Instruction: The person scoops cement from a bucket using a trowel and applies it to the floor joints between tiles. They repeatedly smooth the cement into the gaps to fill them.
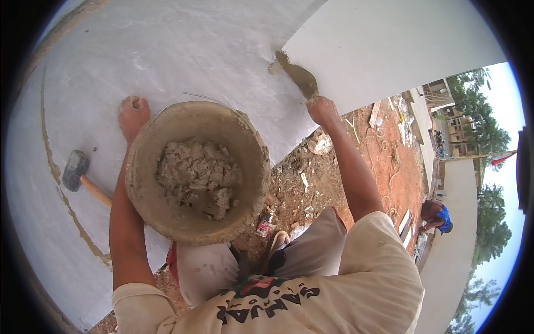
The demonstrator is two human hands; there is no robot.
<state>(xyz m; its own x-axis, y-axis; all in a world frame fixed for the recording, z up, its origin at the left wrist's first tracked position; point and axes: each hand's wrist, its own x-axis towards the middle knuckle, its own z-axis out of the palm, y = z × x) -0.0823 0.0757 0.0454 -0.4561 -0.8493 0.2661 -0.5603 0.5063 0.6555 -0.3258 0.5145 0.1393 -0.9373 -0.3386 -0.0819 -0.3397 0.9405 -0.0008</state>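
My right hand (324,111) grips a trowel (303,78) by its handle. The mortar-smeared blade reaches to the corner where a pale upright panel (384,50) meets the grey slab surface (222,50), and a dab of wet mortar (275,68) clings there. My left hand (133,117) is a closed fist against the grey surface, with nothing visible in it. Right beside that forearm stands a mortar-crusted bucket (258,172) with a thin wire handle; lumpy grey mortar (197,172) lies inside. What supports the bucket is hidden.
A black-headed mallet (76,171) lies left of my left forearm, its wooden handle running behind the arm. A mortar seam (53,167) crosses the surface farther left. Below are dirt, scraps and a can (265,221). A person in blue (439,217) bends down at the right.
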